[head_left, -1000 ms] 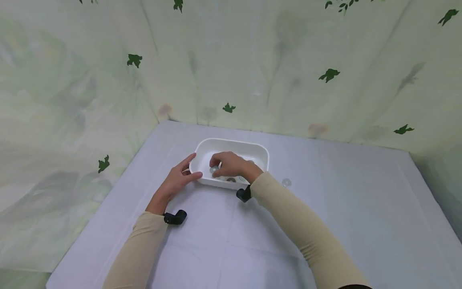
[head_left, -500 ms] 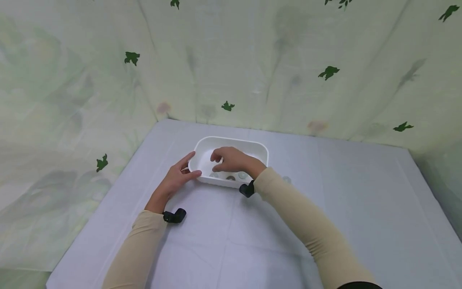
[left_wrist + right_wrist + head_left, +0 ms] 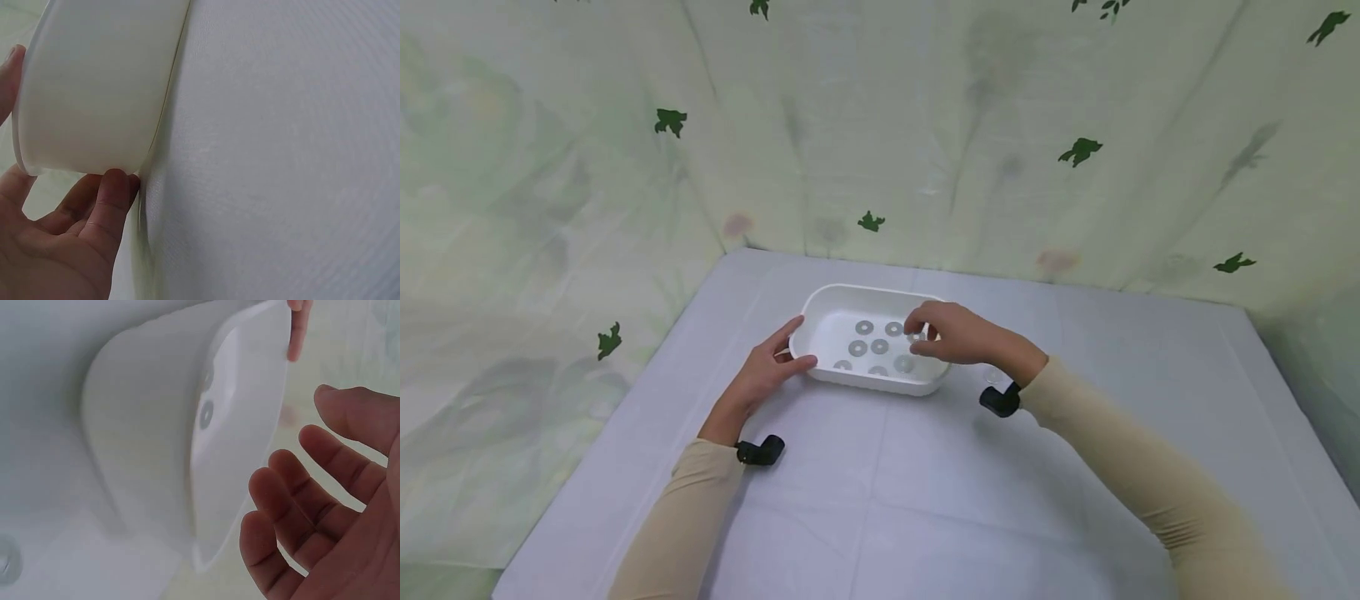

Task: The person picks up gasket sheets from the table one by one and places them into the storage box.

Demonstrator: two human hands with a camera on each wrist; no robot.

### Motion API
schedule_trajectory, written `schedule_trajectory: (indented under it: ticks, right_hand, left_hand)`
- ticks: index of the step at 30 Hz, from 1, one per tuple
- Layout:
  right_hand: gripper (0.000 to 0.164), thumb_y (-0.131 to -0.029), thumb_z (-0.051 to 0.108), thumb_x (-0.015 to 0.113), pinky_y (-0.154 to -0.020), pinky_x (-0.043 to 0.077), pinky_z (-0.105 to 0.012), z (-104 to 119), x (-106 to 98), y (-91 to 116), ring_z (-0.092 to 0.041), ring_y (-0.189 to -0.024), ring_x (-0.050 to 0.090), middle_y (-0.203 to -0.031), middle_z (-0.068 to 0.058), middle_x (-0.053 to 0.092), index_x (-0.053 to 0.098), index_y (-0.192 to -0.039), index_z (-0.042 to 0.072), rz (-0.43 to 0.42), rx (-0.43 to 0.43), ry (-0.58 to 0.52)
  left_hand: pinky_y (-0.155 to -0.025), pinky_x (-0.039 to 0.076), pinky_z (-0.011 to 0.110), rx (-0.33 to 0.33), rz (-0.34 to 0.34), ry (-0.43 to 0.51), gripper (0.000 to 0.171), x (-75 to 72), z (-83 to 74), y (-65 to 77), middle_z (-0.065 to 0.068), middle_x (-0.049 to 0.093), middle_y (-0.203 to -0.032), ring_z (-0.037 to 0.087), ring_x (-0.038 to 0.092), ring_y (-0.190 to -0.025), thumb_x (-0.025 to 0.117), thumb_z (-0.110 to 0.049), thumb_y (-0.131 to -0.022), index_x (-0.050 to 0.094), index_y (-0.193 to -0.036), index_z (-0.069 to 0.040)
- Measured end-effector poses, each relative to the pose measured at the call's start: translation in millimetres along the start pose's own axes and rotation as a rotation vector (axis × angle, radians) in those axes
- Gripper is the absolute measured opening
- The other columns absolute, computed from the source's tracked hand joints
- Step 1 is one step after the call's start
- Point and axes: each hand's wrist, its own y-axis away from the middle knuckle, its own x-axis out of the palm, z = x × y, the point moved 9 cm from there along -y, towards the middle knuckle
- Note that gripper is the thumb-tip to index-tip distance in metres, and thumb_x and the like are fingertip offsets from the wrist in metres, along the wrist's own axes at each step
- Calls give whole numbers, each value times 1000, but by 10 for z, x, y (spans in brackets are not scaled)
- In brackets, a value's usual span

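A white rectangular tub [image 3: 868, 382] with rounded corners stands on the table. Several flat grey rings like washers [image 3: 857, 348] lie spread over its floor. My left hand [image 3: 758, 377] holds the tub's left end, thumb on the near rim and a fingertip at the far rim; in the left wrist view, its curled fingers [image 3: 112, 194] touch the end wall. Over the tub's right end hovers my right hand [image 3: 962, 335], fingers loosely bent, with nothing held in the right wrist view. It partly hides a ring beneath it.
One more clear ring [image 3: 995, 375] lies on the table to the right of the tub, near the right wrist camera [image 3: 1000, 401]. White cloth [image 3: 865, 500] covers the table. A pale leaf-patterned curtain [image 3: 880, 125] rises behind and on the left.
My right hand has let go of a ring at the tub's near left and moved right, uncovering the rings on the floor. The left hand stays at the tub's left end.
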Motion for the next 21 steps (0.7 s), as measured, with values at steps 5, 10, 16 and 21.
schedule_trajectory:
  ticks: [5, 10, 16, 21]
  right_hand:
    - [28, -94, 17, 66, -91, 53, -42, -251, -128, 350, -23, -103, 64, -119, -11, 67, 65, -121, 8, -43, 21, 9]
    - [29, -94, 17, 66, -88, 53, -42, -543, -140, 628, -22, -101, 63, -116, -9, 67, 65, -121, 7, -71, 62, 5]
    - [27, -94, 12, 65, -82, 52, -37, -849, -80, 799, -21, -97, 63, -115, -14, 67, 65, -118, 3, -89, 84, 4]
    - [27, -93, 11, 65, -84, 52, -39, -1004, -12, 820, -22, -95, 63, -115, -14, 67, 65, -118, 1, -90, 109, 0]
  left_hand:
    - [-88, 43, 16, -2, 1, -4, 86, 11, 6, -4, 14, 29, -162, 33, 48, -134, 74, -30, -89, 22, -159, -33]
    - [-89, 42, 17, 2, 9, -8, 86, 28, 3, -19, 15, 26, -163, 34, 47, -135, 74, -31, -90, 22, -159, -32]
    - [-87, 43, 13, 6, 10, 1, 86, 33, -6, -19, 15, 26, -163, 34, 48, -135, 74, -30, -90, 22, -159, -32]
    - [-85, 42, 13, -1, 4, -22, 87, 13, 2, -9, 15, 28, -162, 32, 48, -131, 74, -32, -90, 21, -159, -34]
